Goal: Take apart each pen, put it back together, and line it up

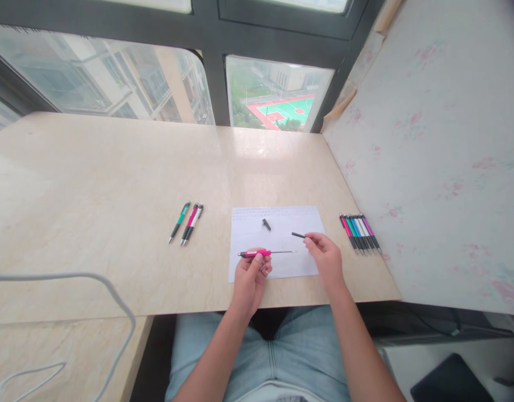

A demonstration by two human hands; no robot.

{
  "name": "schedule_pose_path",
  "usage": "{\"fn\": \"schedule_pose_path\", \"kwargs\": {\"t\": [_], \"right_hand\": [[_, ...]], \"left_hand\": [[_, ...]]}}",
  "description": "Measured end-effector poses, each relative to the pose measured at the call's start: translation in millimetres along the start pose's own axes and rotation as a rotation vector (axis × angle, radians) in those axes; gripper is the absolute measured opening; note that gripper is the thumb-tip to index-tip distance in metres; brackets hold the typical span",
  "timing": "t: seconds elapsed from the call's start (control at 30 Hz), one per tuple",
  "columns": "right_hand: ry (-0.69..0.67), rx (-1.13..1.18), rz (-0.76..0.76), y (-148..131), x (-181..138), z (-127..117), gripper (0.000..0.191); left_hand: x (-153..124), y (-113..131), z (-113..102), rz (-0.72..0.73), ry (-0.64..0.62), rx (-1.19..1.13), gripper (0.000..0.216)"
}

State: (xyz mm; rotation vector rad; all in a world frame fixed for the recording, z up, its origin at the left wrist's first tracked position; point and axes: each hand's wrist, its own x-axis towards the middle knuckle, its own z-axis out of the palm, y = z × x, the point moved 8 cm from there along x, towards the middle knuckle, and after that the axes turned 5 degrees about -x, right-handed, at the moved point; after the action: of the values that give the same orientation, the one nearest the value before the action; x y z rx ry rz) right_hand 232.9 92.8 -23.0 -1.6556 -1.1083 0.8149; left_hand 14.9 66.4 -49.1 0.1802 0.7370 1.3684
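Observation:
My left hand (251, 279) is closed around a pink pen barrel (253, 253) with a black end. Out of the barrel's right end sticks a thin refill (284, 252), pointing toward my right hand. Between the fingers of my right hand (327, 259) is a short black tube (298, 235), which looks like the pen's grip section; it is apart from the refill. Both hands are above a white sheet of paper (282, 226) with rows of faint writing along its top. A small black clip-like piece (266, 224) lies on the sheet.
Left of the paper lie a green pen (180, 222), a pink pen (189, 223) and a white pen (194, 224). Several coloured pens (360, 233) lie in a row at the right, near the patterned wall (433, 167). A grey cable (93, 276) curves over the table's left front.

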Motion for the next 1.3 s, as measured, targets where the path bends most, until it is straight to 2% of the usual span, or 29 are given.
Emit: {"fn": "schedule_pose_path", "kwargs": {"t": [0.13,0.33,0.63,0.97,1.3], "right_hand": [[-0.052,0.114,0.016,-8.1,-18.7,-20.3,0.024],[-0.096,0.066,-0.032,-25.4,-30.4,-32.6,0.022],[-0.204,-0.013,-0.078,-35.4,-31.9,-4.8,0.02],[-0.262,-0.064,-0.121,-43.6,-38.7,24.2,0.019],[-0.268,-0.097,-0.079,-46.5,-39.6,24.8,0.019]], "left_hand": [[0.0,-0.3,0.3,-0.006,-0.003,-0.005,0.023],[0.0,-0.9,2.5,-0.025,-0.008,-0.014,0.022],[0.3,-0.9,-0.3,-0.007,0.007,0.01,0.021],[-0.8,-0.2,4.3,-0.009,-0.021,0.048,0.022],[-2.6,0.1,9.2,-0.011,-0.064,0.088,0.019]]}}
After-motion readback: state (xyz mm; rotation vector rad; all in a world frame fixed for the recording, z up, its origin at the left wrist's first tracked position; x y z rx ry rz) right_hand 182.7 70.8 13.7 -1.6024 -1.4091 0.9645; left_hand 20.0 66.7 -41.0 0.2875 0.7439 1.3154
